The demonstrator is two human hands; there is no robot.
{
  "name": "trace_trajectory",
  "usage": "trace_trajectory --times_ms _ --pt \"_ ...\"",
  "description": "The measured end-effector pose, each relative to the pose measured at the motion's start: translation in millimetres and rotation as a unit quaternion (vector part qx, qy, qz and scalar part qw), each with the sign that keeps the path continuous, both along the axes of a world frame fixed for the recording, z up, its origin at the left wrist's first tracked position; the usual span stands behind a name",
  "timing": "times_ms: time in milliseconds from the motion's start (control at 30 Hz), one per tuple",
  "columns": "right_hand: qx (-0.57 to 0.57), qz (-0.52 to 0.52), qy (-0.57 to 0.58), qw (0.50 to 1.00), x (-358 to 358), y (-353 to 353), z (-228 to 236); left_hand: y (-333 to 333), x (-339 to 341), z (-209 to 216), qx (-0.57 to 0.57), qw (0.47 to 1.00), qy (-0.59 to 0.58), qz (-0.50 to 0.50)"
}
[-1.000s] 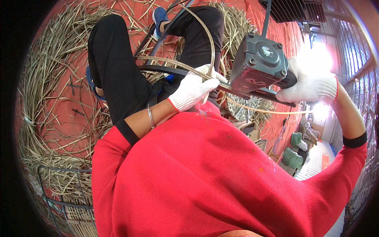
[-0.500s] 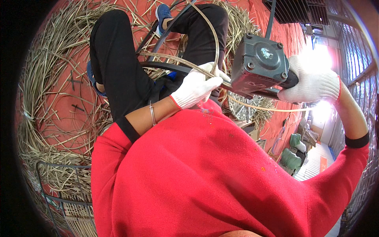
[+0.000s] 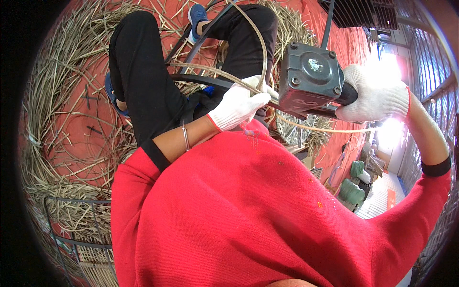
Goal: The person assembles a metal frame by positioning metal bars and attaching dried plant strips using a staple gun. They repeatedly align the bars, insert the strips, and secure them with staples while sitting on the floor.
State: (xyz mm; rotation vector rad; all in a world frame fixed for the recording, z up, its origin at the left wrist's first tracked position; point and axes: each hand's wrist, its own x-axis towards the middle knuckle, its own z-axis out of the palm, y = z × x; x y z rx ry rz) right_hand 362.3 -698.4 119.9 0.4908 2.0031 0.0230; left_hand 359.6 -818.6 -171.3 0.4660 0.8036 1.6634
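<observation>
Red sweater (image 3: 239,205): nearest item, filling the view from the center down to 6 o'clock; dark cuffs on both sleeves.
Bracelet (image 3: 185,137): silver-toned, on the left forearm, toward 10 o'clock.
Left hand (image 3: 241,105): white knit glove with red edge, close to 12 o'clock; fingers closed on the brown strips, thumb laid over. Whether they also grip the bar below cannot be told.
Right hand (image 3: 375,98): matching glove, between 2 and 3 o'clock; fingers wrapped around the tool's handle, their tips hidden.
Black power tool (image 3: 311,76): boxy head with four corner bolts, near 2 o'clock, between the two hands, over a dark rail.
Brown strips (image 3: 264,55): one bends down from 12 o'clock, one comes in from 11 o'clock; both meet at the left hand.
Dark bar (image 3: 201,80): toward 11 o'clock, passing beneath the left hand.
Black trousers (image 3: 138,67): knees bent, at 11 and 12 o'clock.
Blue shoes (image 3: 197,19): one past 11 o'clock, one at 10 o'clock.
Red floor (image 3: 76,158): 9 to 11 o'clock, scattered with loose strands.
Dry strands (image 3: 36,129): thick heap curving from 8 to 11 o'clock.
Wire frame (image 3: 91,245): dark, at 8 o'clock.
Green bundles (image 3: 353,191): far, toward 4 o'clock.
</observation>
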Motion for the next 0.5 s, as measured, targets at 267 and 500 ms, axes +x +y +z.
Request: trace_trajectory --times_ms 267,500 --pt "0.008 0.015 -0.022 1.0 0.6 2.2 -3.6 -6.9 -8.3 9.5 -0.025 0.998 -0.007 -0.051" --pt "-0.003 -0.079 0.013 0.997 13.4 11.7 5.7 -1.8 -4.1 7.5 0.005 1.0 -0.016 0.014"
